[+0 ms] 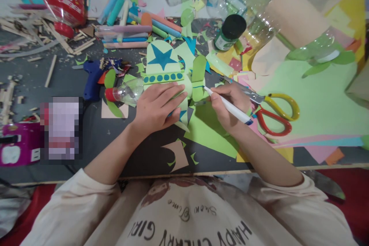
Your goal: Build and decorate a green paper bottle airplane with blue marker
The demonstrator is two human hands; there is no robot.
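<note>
A clear plastic bottle [129,91] with a red cap lies on its side, wrapped in pale green paper with blue stars and a row of blue dots. My left hand [163,103] rests flat on the wrapped body, fingers stretched out. Green paper petals [110,78] stick out behind the red cap. In my right hand [229,103] is a white marker pen [230,107], its tip at a green paper piece [198,89] by the bottle's base. A blue line shows on that piece. Part of the bottle is hidden under my left hand.
Scissors [281,117] with yellow and red handles lie beside my right hand. Behind are a dark-capped jar [230,32] and rolled paper tubes [123,34]. A blue glue gun [93,78], wood sticks [51,71] and a purple box [21,144] occupy the left. Coloured paper sheets [317,100] cover the right.
</note>
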